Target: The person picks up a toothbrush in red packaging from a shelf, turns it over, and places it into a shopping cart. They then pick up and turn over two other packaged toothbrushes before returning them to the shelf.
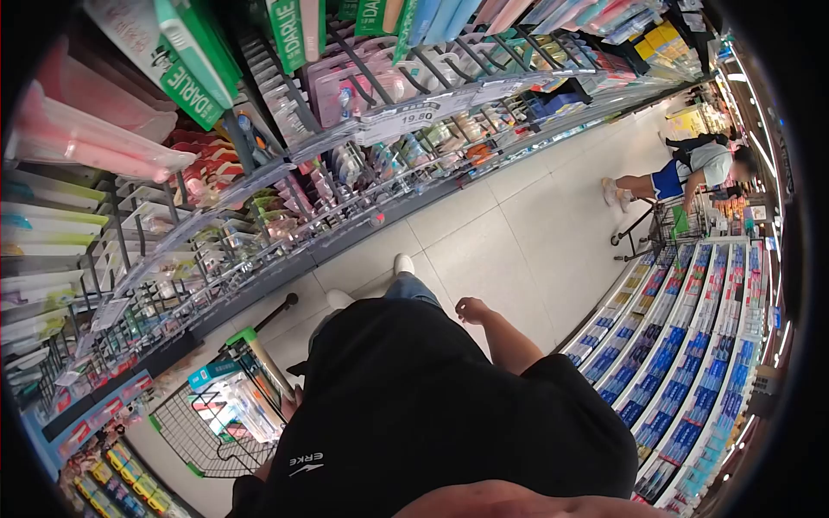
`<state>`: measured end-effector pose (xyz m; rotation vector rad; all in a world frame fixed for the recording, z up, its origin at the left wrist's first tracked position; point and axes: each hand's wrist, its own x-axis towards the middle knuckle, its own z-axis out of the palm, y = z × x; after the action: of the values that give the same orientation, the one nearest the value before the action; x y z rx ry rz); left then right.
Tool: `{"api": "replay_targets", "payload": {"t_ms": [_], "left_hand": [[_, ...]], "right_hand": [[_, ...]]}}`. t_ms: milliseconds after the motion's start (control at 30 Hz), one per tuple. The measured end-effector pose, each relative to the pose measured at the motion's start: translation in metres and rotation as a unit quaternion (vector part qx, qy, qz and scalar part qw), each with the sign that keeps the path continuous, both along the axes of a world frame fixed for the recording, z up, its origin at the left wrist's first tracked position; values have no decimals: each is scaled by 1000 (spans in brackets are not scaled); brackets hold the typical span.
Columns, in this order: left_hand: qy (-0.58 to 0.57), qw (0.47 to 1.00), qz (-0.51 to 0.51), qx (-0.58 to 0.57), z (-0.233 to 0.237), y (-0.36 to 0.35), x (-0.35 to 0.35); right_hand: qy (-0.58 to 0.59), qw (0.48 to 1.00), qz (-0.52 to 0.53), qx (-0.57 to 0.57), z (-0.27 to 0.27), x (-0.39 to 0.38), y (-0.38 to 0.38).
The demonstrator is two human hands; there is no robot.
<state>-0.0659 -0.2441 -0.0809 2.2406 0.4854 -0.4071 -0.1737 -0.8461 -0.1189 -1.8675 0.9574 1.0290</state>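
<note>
My left hand (294,402) is partly hidden by my black shirt, and its fingers are wrapped on the handle (270,364) of a shopping cart. Inside the wire basket (186,436) of this cart lie a blue box (214,373) and some white packages (246,410). My right hand (471,311) hangs beside my body above the tiled floor, its fingers loosely curled and apart, with nothing visible in it.
Hooks with packaged toothbrushes and a price label (416,116) fill the racks at the upper left. Shelves of boxed goods (682,363) curve along the right. Further down the aisle, a person in blue shorts (667,180) stands by another cart (661,226).
</note>
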Motion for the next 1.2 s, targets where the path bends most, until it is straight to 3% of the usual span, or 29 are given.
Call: {"api": "replay_targets", "payload": {"t_ms": [67,167,300,633,800,867,1067,1200], "left_hand": [[-34,999,-2,-39,14,-17,-3],[11,994,66,-92,43,-50,5],[35,998,33,-44,103,-108,16],[49,998,39,-31,111,-190,-7],[3,995,-17,98,108,-228,-18],[-20,990,-31,137,126,-257,-14],[-41,988,-28,146,141,-311,-21],[-65,993,-12,101,128,-334,-35]], "right_hand": [[-19,998,-57,-26,10,10,-13],[-58,997,-45,-40,12,28,-39],[-79,995,-46,-27,6,50,-77],[-83,996,24,4,2,83,-175],[-159,973,164,-15,-8,118,-199],[-247,945,215,-19,-7,145,-186],[-469,839,254,105,103,227,-56],[-639,677,362,53,179,234,46]]}}
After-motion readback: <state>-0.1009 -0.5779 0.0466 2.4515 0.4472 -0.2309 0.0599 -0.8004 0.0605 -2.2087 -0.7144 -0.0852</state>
